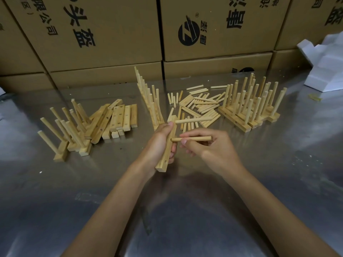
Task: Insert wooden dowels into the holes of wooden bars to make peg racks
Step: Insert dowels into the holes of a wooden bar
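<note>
The left hand holds a wooden bar up off the shiny metal bench. The bar stands almost straight up and down, a bit tilted. The fingers wrap around its middle, so this grip is closed tight on the bar. One stick already pokes out sideways from the top of the bar, near the thumb.

The right hand pinches a second stick between thumb and fingers. That grip is closed on the stick too. The stick lies flat, and its left tip sits right at a hole in the bar. I cannot tell if the tip is inside yet.

The sticks look light, hard and smooth. They will not bend, but they can roll or slip. It seems best to pinch a stick near its middle and push it straight in. The bar looks stiff and light too. Holding it around the middle keeps the holes free.

More loose sticks lie in a pile behind the hands. Bare bars with holes lie to the left. Finished racks stand to the right, and more racks lean on the far left. Brown boxes stand behind it all.
</note>
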